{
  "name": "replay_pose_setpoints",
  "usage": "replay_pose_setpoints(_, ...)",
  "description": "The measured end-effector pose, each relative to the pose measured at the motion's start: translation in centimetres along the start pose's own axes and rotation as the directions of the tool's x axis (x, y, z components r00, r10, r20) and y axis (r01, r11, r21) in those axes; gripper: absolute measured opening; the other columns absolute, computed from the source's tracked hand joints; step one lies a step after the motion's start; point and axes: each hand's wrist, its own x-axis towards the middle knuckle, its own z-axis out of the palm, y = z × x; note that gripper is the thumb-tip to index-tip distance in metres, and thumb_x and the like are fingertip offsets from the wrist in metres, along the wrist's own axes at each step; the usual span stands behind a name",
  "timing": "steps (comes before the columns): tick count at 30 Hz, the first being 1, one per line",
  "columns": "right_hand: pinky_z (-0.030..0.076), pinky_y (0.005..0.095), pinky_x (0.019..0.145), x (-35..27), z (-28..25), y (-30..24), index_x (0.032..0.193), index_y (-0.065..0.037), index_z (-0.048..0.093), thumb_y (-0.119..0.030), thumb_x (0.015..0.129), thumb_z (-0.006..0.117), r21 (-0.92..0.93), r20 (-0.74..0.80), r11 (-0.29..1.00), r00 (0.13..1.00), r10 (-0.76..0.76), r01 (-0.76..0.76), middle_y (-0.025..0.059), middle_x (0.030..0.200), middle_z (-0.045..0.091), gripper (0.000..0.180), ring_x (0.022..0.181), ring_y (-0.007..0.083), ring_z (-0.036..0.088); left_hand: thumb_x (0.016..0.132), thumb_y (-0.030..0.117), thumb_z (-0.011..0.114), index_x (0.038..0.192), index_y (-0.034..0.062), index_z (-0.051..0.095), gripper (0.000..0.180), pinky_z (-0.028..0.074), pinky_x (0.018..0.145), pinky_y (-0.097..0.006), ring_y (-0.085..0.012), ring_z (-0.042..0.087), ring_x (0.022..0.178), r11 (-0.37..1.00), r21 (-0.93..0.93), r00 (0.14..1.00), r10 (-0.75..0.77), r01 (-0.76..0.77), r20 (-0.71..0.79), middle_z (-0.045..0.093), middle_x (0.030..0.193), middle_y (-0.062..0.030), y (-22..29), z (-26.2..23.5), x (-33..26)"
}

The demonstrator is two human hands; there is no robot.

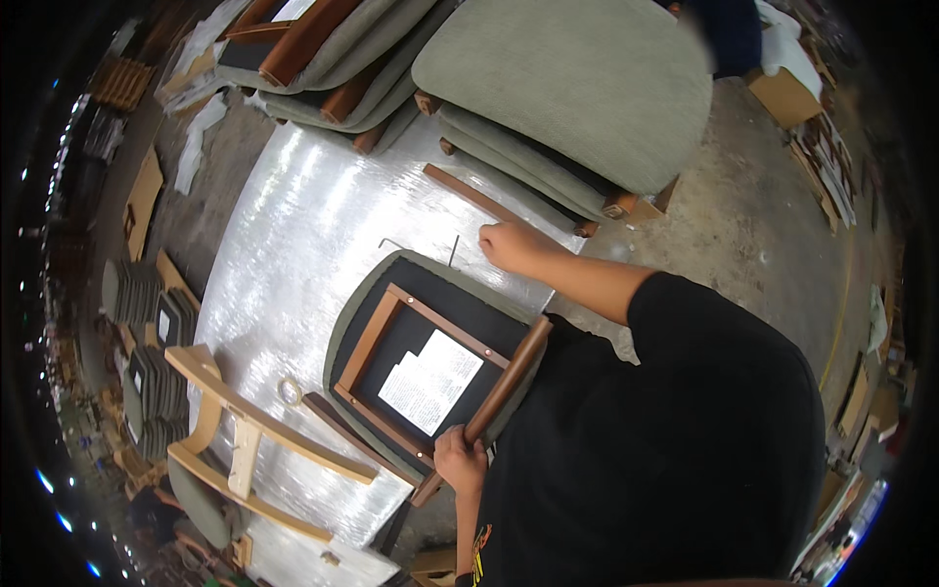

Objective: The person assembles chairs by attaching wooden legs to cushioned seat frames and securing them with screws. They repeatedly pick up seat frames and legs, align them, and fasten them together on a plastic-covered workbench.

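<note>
An upturned chair seat [445, 284] lies on the film-wrapped table in front of me, green-grey fabric around a black underside. A brown wooden frame [367, 339] is fixed beneath it, with a white label [431, 383] inside. My left hand [460, 460] is closed around the near end of the frame's thick wooden rail [511, 377]. Beyond the seat, my right hand [514, 247] is closed like a fist over the table; whatever its fingers hold is hidden. Close to it lies a dark hex key [454, 251], and a second bent hex key [389, 243] rests farther left.
Stacked upholstered seats [577, 88] cover the table's far end. A brown wooden bar [468, 191] lies before them. At left are a roll of tape [290, 390] and a light wooden frame [264, 421]. More seat stacks [156, 391] stand beyond the left edge.
</note>
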Motion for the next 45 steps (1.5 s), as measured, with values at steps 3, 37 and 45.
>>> replay_pose_setpoints(3, 0.058, 0.0466, 0.080, 5.9, 2.0, -2.1, 0.090, 0.000, 0.077, -0.033, 0.094, 0.067, -0.102, 0.464, 0.925, 0.805, 0.371, -0.367, 0.0210, 0.096, 0.077, 0.035, 0.094, 0.0373, 0.075, 0.068, 0.005, 0.080, 0.110, 0.0059, 0.069, 0.043, 0.051, 0.095, -0.049, -0.0366, 0.065, 0.109, 1.000, -0.020, 1.000, -0.017, 0.018, 0.023, 0.070, 0.114, -0.0136, -0.1, 2.9, -0.9)
replay_pose_setpoints(37, 0.058, 0.0406, 0.078, 2.2, 13.4, -26.7, 0.111, -0.006, 0.072, -0.015, 0.091, 0.072, 0.204, 0.627, 0.978, 0.760, -0.169, 0.050, 0.0130, 0.093, 0.076, 0.023, 0.083, 0.0276, 0.074, 0.093, 0.050, 0.067, 0.161, 0.0413, 0.037, 0.076, 0.028, 0.107, -0.077, -0.0582, 0.018, 0.151, 0.665, -0.125, 0.662, -0.746, 0.736, -0.070, 0.009, 0.166, -0.0380, -12.9, 5.6, 6.6)
replay_pose_setpoints(45, 0.057, 0.0484, 0.077, -1.3, 21.5, -33.0, 0.085, -0.004, 0.078, -0.013, 0.084, 0.065, -0.151, 0.538, 0.868, 0.776, -0.330, 0.473, 0.0236, 0.085, 0.074, 0.016, 0.083, 0.0410, 0.073, 0.092, 0.046, 0.070, 0.159, 0.0259, 0.045, 0.074, 0.016, 0.111, -0.081, -0.0562, 0.010, 0.155, 0.664, -0.363, 0.671, -0.730, 0.654, -0.126, 0.010, 0.167, -0.0363, -13.8, 5.4, 6.1)
